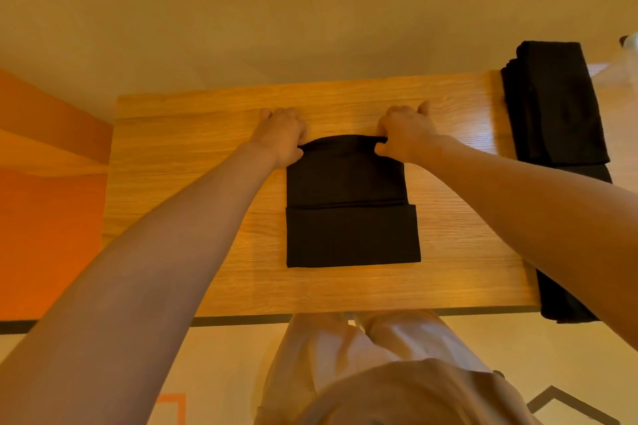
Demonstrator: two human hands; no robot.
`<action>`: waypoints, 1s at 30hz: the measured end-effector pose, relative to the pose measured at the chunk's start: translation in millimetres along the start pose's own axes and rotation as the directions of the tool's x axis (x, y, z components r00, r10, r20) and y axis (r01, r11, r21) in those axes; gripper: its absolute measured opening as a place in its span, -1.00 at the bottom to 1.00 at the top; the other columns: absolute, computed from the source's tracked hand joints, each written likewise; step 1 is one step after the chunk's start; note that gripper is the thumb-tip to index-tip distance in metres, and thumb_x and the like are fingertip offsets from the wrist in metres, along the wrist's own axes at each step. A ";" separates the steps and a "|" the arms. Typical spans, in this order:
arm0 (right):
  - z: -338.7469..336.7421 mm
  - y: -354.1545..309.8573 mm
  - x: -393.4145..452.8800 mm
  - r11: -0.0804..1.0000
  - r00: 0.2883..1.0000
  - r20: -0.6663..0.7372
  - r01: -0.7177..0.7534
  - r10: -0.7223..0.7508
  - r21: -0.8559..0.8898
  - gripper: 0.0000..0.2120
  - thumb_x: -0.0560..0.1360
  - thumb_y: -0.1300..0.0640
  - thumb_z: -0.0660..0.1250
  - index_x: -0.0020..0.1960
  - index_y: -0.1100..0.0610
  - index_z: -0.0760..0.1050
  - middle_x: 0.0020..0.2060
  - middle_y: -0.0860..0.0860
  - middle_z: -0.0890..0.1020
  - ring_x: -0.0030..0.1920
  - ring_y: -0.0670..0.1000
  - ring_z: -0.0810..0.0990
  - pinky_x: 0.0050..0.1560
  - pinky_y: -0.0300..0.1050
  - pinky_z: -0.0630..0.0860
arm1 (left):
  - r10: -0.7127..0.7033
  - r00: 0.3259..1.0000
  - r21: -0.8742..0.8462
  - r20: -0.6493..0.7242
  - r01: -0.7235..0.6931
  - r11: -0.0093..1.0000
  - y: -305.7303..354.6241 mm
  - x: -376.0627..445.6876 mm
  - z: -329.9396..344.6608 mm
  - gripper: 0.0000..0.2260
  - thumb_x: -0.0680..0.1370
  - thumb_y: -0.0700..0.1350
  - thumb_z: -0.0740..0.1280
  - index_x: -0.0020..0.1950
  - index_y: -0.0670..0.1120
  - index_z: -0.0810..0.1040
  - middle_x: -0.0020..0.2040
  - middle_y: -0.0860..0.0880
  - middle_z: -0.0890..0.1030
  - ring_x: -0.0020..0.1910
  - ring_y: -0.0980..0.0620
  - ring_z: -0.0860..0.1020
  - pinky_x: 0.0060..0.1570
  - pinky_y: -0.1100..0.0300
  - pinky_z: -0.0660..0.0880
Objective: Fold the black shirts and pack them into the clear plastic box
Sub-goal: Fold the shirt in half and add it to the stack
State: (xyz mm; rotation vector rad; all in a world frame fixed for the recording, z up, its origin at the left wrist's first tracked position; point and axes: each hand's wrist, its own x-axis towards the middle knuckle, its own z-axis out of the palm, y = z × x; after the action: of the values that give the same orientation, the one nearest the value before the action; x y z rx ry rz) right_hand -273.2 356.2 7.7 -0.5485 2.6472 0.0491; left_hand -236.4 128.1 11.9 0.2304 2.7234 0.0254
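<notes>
From the head camera, looking down, a black shirt (350, 203) lies in the middle of a wooden table (207, 217). It is already partly folded: the near part is a flat, neat block and the far part is a bit narrower. The shirt's long side runs away from the person, from the near table edge toward the far edge, and it sits straight, not crooked.

The left hand (281, 138) pinches the far left corner of the shirt with curled fingers. The right hand (405, 136) pinches the far right corner the same way. The far edge is lifted a little and bends up in a curve between the two hands.

What could go wrong? I think if one hand pulls faster than the other, the fold could come down crooked. If a corner slips out of the fingers, that side could flop and wrinkle. The layers under it could also slide, because the cloth is soft and loose.

More black shirts (554, 103) sit in a pile at the right end of the table, and some hang over the edge. The clear plastic box is not plainly seen here, so I cannot tell where it is.
</notes>
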 end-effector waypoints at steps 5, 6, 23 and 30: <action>0.4 5.7 -5.8 0.993 0.995 -0.099 0.043 -0.032 0.111 -0.78 0.50 -0.01 0.33 0.05 0.10 0.52 0.05 0.07 0.55 0.13 0.11 0.48 0.31 0.11 0.18 | -0.072 0.997 -0.190 -0.031 0.065 0.980 -3.3 -10.1 4.4 -0.86 0.56 -0.10 0.32 0.11 -0.07 0.51 0.07 -0.08 0.58 0.14 -0.11 0.43 0.19 0.08 0.19; -0.8 7.9 -7.7 0.984 0.994 -0.108 0.049 -0.030 0.173 -0.79 0.51 0.00 0.33 0.07 0.09 0.52 0.03 0.07 0.58 0.10 0.11 0.51 0.29 0.08 0.25 | -0.084 0.995 -0.226 -0.058 0.069 0.972 -4.2 -13.4 2.9 -0.86 0.56 -0.10 0.32 0.11 -0.07 0.51 0.05 -0.08 0.59 0.15 -0.13 0.42 0.17 0.09 0.20; 34.2 22.3 -132.1 0.792 0.879 -0.437 0.402 -0.193 0.459 -0.70 0.48 0.20 0.35 0.21 0.15 0.53 0.07 -0.02 0.58 0.11 -0.12 0.51 0.19 -0.20 0.43 | 0.296 0.802 -0.067 -0.519 -0.384 0.921 9.1 -137.6 39.3 -0.88 0.46 -0.25 0.39 -0.05 -0.07 0.59 -0.06 0.03 0.63 0.01 0.05 0.53 0.10 0.07 0.18; 92.9 19.3 -159.1 0.825 0.811 -0.469 0.504 -0.349 0.257 -0.83 0.47 0.18 0.36 0.04 0.16 0.62 -0.03 0.04 0.65 0.01 0.02 0.60 0.21 0.00 0.44 | 0.363 0.787 0.051 -0.499 -0.392 0.919 12.8 -168.9 86.8 -0.84 0.49 -0.18 0.26 -0.03 -0.05 0.63 0.00 0.01 0.62 0.10 0.06 0.47 0.10 0.02 0.18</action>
State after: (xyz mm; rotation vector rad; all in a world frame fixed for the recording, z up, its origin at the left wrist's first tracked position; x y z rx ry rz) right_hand -111.2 444.1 -10.2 -1.1168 2.7272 -0.7726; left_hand -47.3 111.5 -0.6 0.8654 3.1283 0.3180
